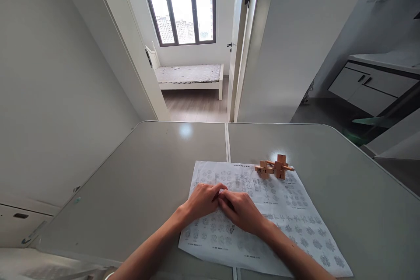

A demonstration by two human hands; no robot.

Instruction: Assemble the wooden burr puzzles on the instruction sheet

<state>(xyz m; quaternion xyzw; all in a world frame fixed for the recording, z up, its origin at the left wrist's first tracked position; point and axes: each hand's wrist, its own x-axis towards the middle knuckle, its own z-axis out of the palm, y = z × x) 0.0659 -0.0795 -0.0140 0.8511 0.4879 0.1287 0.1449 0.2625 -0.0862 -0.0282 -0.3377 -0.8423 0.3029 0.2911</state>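
Both hands meet over a large printed instruction sheet point(249, 210), with their fingertips touching. My left hand point(204, 199) has its fingers curled toward the right one; its palm side faces down, out of sight. My right hand point(242, 210) is closed too, thumb and fingers bent inward against the left fingertips. Whether anything small sits between them is hidden. Beyond the right hand, on the sheet's far right corner, stand interlocked wooden puzzle pieces point(280, 167) with dark marks on some of them.
The sheet lies across the seam of a grey table point(157, 170) with rounded far corners. A white wall point(65, 74) rises on the left. Past the table, a doorway leads to a bed point(188, 74) beneath a window; a white cabinet point(370, 83) stands at right.
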